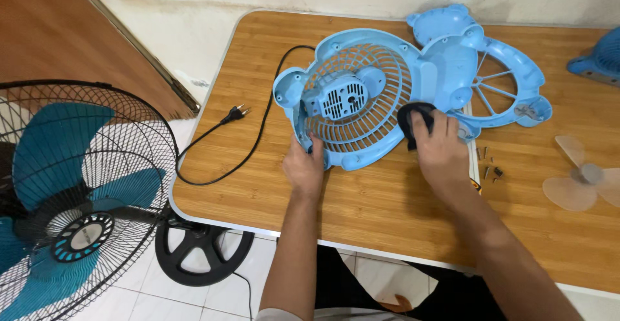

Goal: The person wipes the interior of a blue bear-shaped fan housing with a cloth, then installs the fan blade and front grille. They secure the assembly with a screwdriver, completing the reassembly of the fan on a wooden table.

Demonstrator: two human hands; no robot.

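At frame centre we are gripping the light, stiff, brittle-looking blue fan housing (352, 95) by its rim, left hand (305, 166); right hand (439, 148) fingers closing on a dark cloth (411, 117)

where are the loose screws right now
In the head view, the loose screws lie on the wooden table just right of the right hand, between the blue fan housing and the clear fan blade.

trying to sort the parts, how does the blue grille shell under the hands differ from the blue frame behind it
The light-blue plastic grille shell has dense curved slats and a vented motor housing; the light-blue open plastic frame has only a few thin spokes. The left hand grips the shell's edge; the frame lies untouched, partly beneath it. Both rest on the wooden table.
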